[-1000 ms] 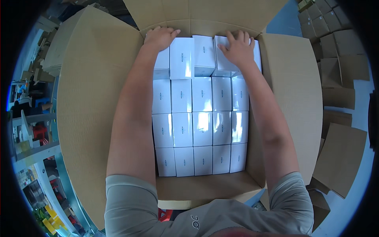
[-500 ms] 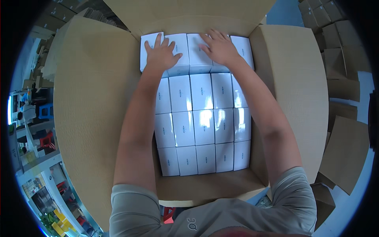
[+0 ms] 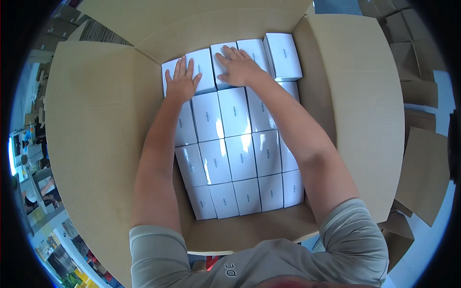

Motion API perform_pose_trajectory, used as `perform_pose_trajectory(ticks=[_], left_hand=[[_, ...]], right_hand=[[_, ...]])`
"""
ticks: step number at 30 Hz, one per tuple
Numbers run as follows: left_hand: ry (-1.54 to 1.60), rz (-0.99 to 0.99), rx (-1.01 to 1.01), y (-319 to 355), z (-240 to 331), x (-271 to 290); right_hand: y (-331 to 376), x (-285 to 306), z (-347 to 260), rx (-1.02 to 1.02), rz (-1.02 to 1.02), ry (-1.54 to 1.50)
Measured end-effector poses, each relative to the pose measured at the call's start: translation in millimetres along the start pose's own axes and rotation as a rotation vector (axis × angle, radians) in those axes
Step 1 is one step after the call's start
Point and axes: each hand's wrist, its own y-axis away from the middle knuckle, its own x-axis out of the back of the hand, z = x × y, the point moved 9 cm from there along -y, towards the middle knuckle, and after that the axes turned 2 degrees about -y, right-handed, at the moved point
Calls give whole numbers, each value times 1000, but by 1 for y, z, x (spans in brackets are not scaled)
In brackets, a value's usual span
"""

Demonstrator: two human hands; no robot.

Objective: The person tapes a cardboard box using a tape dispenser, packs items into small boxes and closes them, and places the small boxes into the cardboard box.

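My left hand (image 3: 181, 86) lies with fingers spread on the white boxes at the far left corner of a large cardboard carton (image 3: 245, 233). Its fingertips rest on the left end of the far row, by the second white box (image 3: 205, 72). My right hand (image 3: 241, 69) is spread over the third white box (image 3: 218, 50) of that row, and its wrist passes beside the fourth box (image 3: 254, 49). At the far right corner, one white box (image 3: 284, 55) sits higher than the others. Several rows of white boxes (image 3: 236, 110) fill the carton nearer to me.
The carton's left flap (image 3: 96, 144), right flap (image 3: 365, 115) and far flap (image 3: 201, 19) stand folded outward. Brown cartons and cardboard sheets (image 3: 425, 173) are on the right. Shelving and people (image 3: 36, 158) show at the left edge.
The boxes at the left of the far row have sunk nearly level with the rest. My right hand has shifted left, from the fourth box toward the third. The view has tilted slightly.
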Motion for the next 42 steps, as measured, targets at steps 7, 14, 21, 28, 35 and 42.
perform_pose_trajectory(ticks=[7,14,21,28,35,42], left_hand=[[-31,57,-68,8,-2,15],[-30,93,-11,28,-34,-1],[36,23,60,16,5,23],[116,-117,74,27,-26,11],[64,-162,25,10,12,19],[186,-142,42,58,-2,1]], right_hand=[[64,34,106,-283,491,277],[17,39,29,-429,-188,277],[5,-23,-22,-89,96,84],[26,10,51,-317,49,-18],[78,-3,78,-400,-116,146],[393,-22,-181,-100,-787,-526]])
